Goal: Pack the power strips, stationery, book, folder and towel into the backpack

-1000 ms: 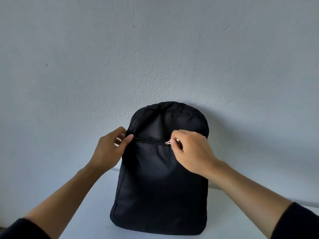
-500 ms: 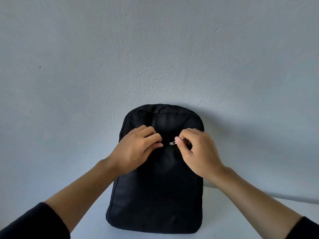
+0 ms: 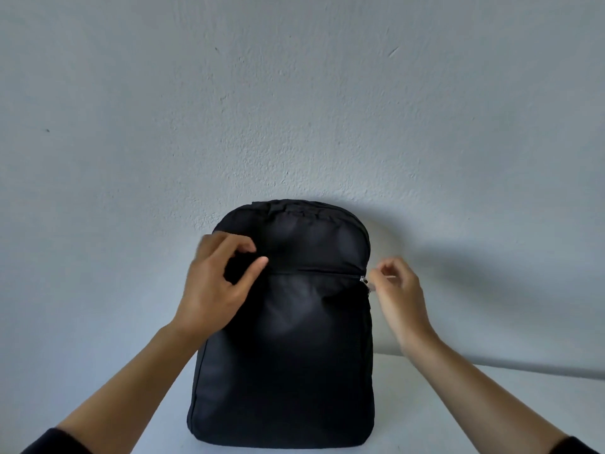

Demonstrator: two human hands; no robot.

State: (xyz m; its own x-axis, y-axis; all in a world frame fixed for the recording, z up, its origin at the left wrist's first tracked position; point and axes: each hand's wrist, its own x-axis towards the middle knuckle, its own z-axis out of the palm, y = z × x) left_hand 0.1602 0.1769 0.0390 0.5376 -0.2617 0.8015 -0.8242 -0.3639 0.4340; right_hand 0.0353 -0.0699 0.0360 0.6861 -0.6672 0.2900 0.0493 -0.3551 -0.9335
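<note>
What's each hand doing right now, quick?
Left hand: fingers curled on the backpack, upper left; grip cannot be told.
Right hand: pinching the zipper pull.

The left hand (image 3: 216,283) covered the backpack's (image 3: 288,355) upper left corner, its fingers (image 3: 229,244) blurred. Whether the right hand (image 3: 397,290) pinched the zipper pull (image 3: 364,280) was unclear. The bottom edge cut off both dark sleeves (image 3: 55,442).
</note>
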